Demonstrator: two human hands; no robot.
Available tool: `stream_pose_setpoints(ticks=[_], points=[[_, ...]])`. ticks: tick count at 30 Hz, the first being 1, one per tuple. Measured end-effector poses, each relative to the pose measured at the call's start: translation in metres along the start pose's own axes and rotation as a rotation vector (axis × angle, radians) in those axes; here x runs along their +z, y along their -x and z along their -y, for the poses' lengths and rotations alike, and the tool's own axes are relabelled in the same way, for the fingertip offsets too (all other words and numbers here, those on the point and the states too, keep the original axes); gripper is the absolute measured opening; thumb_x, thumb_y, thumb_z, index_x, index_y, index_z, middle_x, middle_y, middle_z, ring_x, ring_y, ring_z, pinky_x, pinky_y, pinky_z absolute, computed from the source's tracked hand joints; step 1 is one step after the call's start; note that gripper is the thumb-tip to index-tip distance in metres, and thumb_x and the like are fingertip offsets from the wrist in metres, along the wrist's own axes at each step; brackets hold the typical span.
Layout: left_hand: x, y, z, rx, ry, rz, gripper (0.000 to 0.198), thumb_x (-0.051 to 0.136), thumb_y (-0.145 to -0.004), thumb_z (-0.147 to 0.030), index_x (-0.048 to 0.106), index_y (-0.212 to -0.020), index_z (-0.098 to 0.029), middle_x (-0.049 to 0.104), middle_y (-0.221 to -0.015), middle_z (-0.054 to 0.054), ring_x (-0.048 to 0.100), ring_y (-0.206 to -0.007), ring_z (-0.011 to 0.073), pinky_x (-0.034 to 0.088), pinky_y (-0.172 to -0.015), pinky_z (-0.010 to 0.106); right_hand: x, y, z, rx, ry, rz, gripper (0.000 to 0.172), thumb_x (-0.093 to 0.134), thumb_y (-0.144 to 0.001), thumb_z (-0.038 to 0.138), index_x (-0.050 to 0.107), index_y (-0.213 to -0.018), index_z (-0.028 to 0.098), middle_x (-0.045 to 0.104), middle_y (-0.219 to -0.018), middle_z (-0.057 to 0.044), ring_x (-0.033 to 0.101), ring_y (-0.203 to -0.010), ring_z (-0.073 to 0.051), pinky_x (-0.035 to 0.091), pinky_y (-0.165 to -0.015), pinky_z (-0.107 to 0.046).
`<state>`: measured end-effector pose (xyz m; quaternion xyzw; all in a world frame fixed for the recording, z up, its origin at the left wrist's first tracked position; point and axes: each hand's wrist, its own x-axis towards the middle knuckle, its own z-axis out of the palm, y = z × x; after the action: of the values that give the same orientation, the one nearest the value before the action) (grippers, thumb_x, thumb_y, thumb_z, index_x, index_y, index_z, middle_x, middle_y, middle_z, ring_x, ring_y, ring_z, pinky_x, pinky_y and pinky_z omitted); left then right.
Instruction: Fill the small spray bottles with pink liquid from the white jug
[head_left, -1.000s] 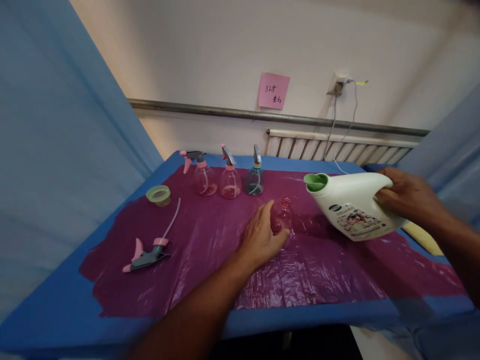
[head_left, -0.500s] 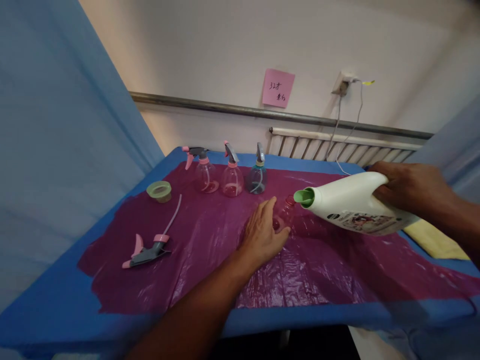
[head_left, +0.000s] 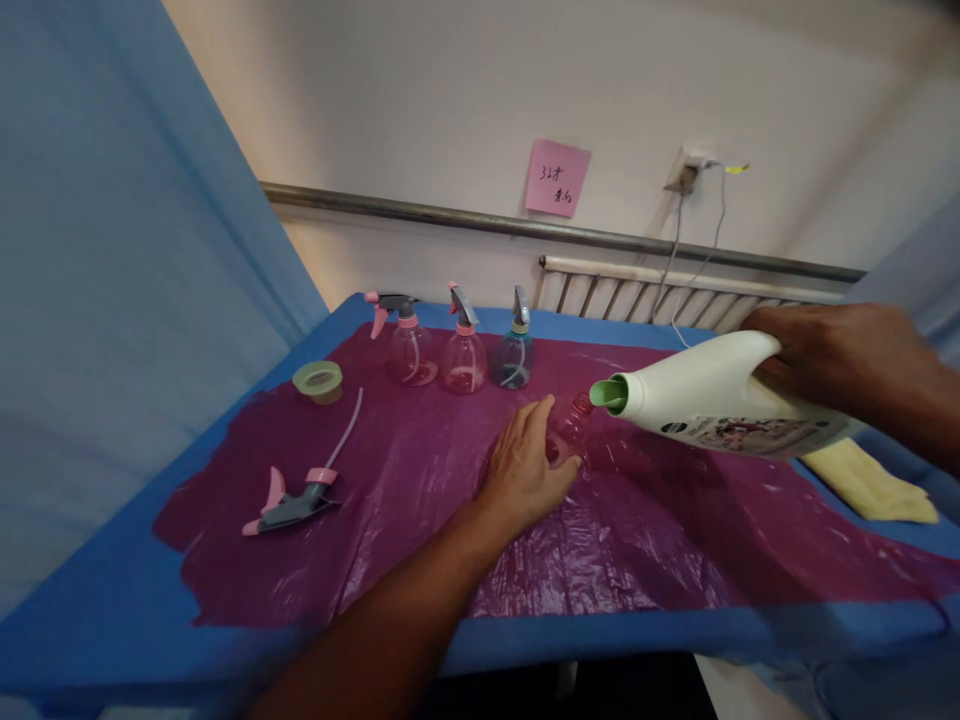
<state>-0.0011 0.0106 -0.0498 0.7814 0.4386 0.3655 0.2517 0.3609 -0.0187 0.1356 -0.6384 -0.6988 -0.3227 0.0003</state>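
Note:
My left hand (head_left: 525, 466) is wrapped round a small clear pink bottle (head_left: 571, 426) with no top, tilted on the purple plastic sheet (head_left: 465, 520). My right hand (head_left: 847, 355) grips the handle of a white detergent jug (head_left: 720, 400), held almost level. The jug's green spout (head_left: 609, 393) sits right at the small bottle's open neck. No liquid stream is visible.
Three spray bottles (head_left: 463, 345) stand in a row at the back. A loose spray head with tube (head_left: 300, 497) and a green cap (head_left: 318, 380) lie at the left. A yellow cloth (head_left: 870, 482) lies at the right. Blue curtains flank the blue-covered table (head_left: 112, 620).
My right hand has swung the jug left and tipped it flatter, bringing the spout to the small bottle's neck. My left hand has tilted the bottle toward it.

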Motion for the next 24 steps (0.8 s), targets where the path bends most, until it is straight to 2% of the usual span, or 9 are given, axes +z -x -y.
stream_pose_setpoints(ticks=[9,18,24], points=[[0.000,-0.001,0.001,0.007,0.003,0.004,0.085,0.082,-0.092,-0.031,0.046,-0.168,-0.024,0.061,-0.166,0.014,0.059,-0.155,0.0362,0.047,-0.133,0.056,-0.006,-0.003,-0.002,-0.045,-0.018,-0.037,0.026,0.055,-0.086,0.045,0.072,-0.095,0.029,0.081,-0.086,-0.006,0.065,-0.068,-0.023,0.026,-0.058,-0.032],[0.000,0.000,0.000,0.004,0.012,0.006,0.084,0.082,-0.092,-0.031,0.046,-0.168,-0.026,0.061,-0.165,0.013,0.059,-0.155,0.0361,0.046,-0.134,0.056,-0.020,-0.009,0.001,-0.040,-0.010,0.022,0.024,0.054,-0.087,0.047,0.072,-0.092,0.031,0.079,-0.084,-0.004,0.065,-0.066,-0.023,0.027,-0.057,-0.032],[0.001,0.000,0.002,0.021,-0.001,-0.008,0.084,0.082,-0.092,-0.031,0.047,-0.167,-0.025,0.061,-0.166,0.014,0.059,-0.155,0.0361,0.046,-0.134,0.056,-0.020,-0.010,0.000,-0.038,0.016,0.021,0.022,0.057,-0.087,0.046,0.073,-0.093,0.032,0.078,-0.083,-0.004,0.063,-0.066,-0.023,0.026,-0.057,-0.032]])
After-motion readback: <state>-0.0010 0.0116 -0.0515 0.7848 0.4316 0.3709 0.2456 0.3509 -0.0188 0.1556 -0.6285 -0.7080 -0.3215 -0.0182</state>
